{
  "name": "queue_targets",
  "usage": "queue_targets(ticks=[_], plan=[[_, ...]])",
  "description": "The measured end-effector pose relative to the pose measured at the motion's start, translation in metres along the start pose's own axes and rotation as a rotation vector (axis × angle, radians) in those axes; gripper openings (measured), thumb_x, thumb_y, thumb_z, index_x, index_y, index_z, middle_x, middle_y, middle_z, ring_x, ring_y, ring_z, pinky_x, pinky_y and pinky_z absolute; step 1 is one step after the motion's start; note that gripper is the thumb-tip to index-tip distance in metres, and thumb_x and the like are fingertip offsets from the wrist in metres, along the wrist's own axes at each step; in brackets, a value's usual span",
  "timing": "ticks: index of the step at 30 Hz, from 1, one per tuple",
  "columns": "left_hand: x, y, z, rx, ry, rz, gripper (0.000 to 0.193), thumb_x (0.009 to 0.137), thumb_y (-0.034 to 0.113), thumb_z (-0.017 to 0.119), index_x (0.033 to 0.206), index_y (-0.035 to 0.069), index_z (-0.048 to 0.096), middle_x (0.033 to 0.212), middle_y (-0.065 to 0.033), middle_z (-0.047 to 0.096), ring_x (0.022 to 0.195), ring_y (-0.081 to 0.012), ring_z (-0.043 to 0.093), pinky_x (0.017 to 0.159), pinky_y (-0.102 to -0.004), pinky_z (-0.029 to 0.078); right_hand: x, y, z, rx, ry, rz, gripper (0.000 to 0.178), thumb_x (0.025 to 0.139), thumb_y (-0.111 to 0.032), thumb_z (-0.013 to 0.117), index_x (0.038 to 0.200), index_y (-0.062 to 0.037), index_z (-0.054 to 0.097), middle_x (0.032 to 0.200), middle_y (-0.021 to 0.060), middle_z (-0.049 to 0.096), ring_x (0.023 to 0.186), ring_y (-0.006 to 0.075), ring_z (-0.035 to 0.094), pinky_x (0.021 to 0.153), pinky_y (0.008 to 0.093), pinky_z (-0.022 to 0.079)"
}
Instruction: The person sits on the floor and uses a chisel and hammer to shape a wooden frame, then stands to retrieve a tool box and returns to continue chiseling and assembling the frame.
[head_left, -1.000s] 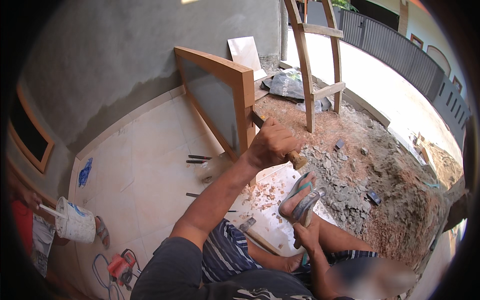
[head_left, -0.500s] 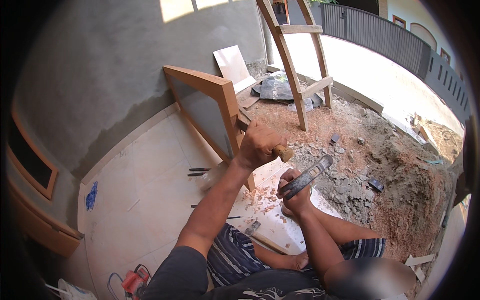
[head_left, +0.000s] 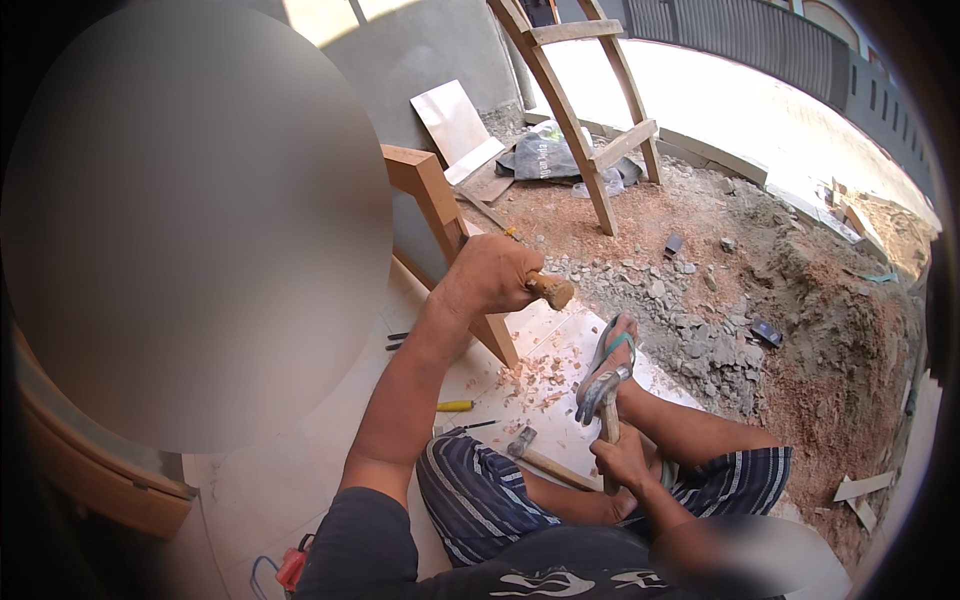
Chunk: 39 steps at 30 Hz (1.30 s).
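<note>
Chisel with a stout, light-brown wooden handle (head_left: pixel 550 290): centre of view, handle butt toward the right. My left grip (head_left: pixel 490 272) is clenched round it. Blade hidden behind my hand; cannot tell whether its edge touches wood.

Directly behind my hand, left of centre: orange-brown wooden frame with a grey panel (head_left: pixel 433 195), standing upright, one corner nearest me.

My right grip (head_left: pixel 622 458), lower centre-right, is closed on the pale wooden handle of a dark metal-headed hammer (head_left: pixel 603 392). Head points up the view, overlapping my grey sandal with green straps (head_left: pixel 612 340); well apart from the chisel.

Floor, below the upright frame: scattered pale wood chips (head_left: pixel 545 380). Lower centre: second hammer with a long wooden handle (head_left: pixel 560 468), lying flat; yellow-handled tool (head_left: pixel 455 406) to its upper left.

Further out: grey broken rubble (head_left: pixel 665 300) right of centre; rough wooden ladder (head_left: pixel 620 145) at upper centre.
</note>
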<state>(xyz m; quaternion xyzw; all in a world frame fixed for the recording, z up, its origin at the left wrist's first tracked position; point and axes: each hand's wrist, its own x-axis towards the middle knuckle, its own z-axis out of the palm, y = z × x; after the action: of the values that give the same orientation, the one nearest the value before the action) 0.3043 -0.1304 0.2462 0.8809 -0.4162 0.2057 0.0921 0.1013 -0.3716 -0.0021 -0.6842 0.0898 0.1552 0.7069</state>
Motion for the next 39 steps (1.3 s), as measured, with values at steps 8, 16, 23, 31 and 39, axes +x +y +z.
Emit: queue_targets(ticks=[8,16,23,31,39], plan=[[0.002,0.01,0.033,0.108,0.157,-0.042,0.04,0.089,0.034,0.077,0.061,0.012,0.057,0.057,-0.0082,0.061,0.053,-0.0308,0.062,0.051,-0.0419,0.047,-0.004,0.013,-0.016,-0.031,0.005,0.056,0.023,0.082,-0.008,0.065,0.1,0.0064,0.062,0.07,0.0102,0.063,0.053,0.0195,0.063,0.046,0.0352,0.051],[-0.103,0.05,0.059,0.114,-0.15,-0.303,0.031,0.088,0.036,0.077,0.074,0.01,0.067,0.068,-0.013,0.069,0.064,-0.0339,0.071,0.063,-0.0494,0.055,0.002,0.014,-0.021,-0.383,-0.073,-0.061,0.037,0.08,-0.014,0.068,0.111,0.0052,0.065,0.09,0.0258,0.072,0.078,0.0357,0.074,0.074,0.0453,0.058],[-0.246,0.08,0.083,0.124,-0.528,-0.865,0.032,0.088,0.039,0.076,0.092,0.008,0.071,0.083,-0.022,0.074,0.081,-0.0429,0.073,0.072,-0.0538,0.057,0.042,0.06,-0.012,-0.697,-0.118,0.013,0.047,0.082,-0.025,0.069,0.119,0.0039,0.064,0.107,0.0338,0.071,0.107,0.0484,0.069,0.097,0.0533,0.052],[-0.321,0.123,0.113,0.091,-0.456,-1.085,0.038,0.089,0.046,0.072,0.092,0.008,0.071,0.086,-0.0223,0.075,0.083,-0.0442,0.073,0.074,-0.0559,0.057,0.079,0.079,0.011,-0.805,-0.172,-0.047,0.048,0.082,-0.023,0.069,0.12,0.0074,0.064,0.109,0.0354,0.071,0.107,0.0475,0.069,0.097,0.0525,0.053],[-0.33,0.124,0.126,0.243,-0.287,-1.078,0.034,0.086,0.044,0.074,0.083,0.011,0.067,0.079,-0.0158,0.074,0.074,-0.0394,0.073,0.065,-0.0536,0.056,0.097,0.099,0.038,-0.945,-0.156,0.035,0.065,0.088,-0.027,0.064,0.144,0.003,0.051,0.119,0.0308,0.07,0.11,0.044,0.069,0.098,0.0519,0.054]])
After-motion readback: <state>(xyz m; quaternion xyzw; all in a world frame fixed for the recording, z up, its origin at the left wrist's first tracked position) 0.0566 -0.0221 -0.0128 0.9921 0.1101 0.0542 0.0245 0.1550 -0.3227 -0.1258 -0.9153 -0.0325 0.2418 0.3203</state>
